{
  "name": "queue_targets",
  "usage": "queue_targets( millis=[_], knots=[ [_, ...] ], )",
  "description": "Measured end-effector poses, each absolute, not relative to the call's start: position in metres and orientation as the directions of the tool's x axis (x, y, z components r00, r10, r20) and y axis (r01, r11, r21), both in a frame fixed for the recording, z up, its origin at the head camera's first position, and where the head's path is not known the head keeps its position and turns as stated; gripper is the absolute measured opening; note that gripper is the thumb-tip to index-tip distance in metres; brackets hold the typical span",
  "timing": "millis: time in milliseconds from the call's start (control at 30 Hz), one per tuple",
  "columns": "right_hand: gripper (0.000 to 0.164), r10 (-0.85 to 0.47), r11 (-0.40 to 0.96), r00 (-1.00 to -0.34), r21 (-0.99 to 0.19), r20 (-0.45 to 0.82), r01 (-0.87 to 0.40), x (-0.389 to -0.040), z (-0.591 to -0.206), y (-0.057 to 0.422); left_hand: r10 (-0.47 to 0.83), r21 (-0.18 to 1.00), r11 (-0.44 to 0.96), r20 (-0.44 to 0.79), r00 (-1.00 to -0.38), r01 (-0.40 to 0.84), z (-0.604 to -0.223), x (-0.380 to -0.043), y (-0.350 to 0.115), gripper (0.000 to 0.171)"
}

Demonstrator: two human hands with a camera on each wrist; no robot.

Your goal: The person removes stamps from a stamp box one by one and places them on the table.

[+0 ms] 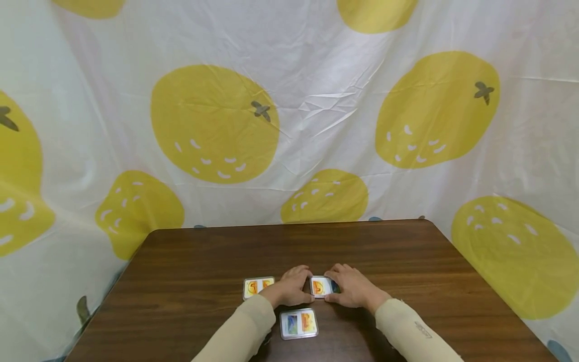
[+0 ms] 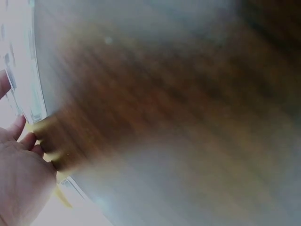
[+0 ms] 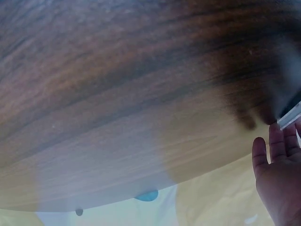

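Both hands are at a flat clear card case (image 1: 319, 287) that shows a white card with an orange picture. My left hand (image 1: 291, 289) has its thumb and fingers on the case's left side. The right hand (image 1: 353, 287) grips the other end, thumb at the near edge and fingers at the far edge, covering part of a dark picture. A second card case (image 1: 251, 288) lies to the left, partly behind the left hand. Nearer to me, a third card case (image 1: 299, 323) lies flat with a blue and an orange picture. In the right wrist view, fingers (image 3: 277, 141) touch a case edge.
The dark wooden table (image 1: 384, 246) has rounded far corners. Behind it and along its sides hangs a white curtain (image 1: 316, 125) printed with yellow fruit. Light-coloured sleeves (image 1: 244, 327) cover both forearms.
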State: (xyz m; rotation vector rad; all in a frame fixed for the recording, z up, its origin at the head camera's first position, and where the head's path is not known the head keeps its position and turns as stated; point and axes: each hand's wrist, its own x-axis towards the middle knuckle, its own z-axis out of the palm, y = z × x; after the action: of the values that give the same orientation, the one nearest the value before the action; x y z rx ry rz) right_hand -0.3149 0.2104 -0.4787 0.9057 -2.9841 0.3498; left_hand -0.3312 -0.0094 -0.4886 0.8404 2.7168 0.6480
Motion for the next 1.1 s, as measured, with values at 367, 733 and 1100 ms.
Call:
queue_targets(
  millis=[367, 733, 1100],
  knots=[
    [0.058, -0.545, 0.811, -0.837, -0.224, 0.051, -0.541, -0.315, -0.4742, 0.2089, 0.586, 0.501, 0.718, -0.059, -0.808, 0.483, -0.4839, -0.3266, -0.0091, 0.043],
    [0.059, -0.539, 0.811, -0.84, -0.233, 0.06, -0.537, -0.3151, -0.4755, 0.2099, 0.579, 0.482, 0.732, -0.069, -0.812, 0.481, -0.4841, -0.3264, -0.0086, 0.044],
    [0.058, -0.534, 0.816, -0.844, -0.228, 0.053, -0.531, -0.3167, -0.4775, 0.2088, 0.581, 0.477, 0.733, -0.067, -0.811, 0.486, -0.4838, -0.3267, -0.0095, 0.045]
  ],
)
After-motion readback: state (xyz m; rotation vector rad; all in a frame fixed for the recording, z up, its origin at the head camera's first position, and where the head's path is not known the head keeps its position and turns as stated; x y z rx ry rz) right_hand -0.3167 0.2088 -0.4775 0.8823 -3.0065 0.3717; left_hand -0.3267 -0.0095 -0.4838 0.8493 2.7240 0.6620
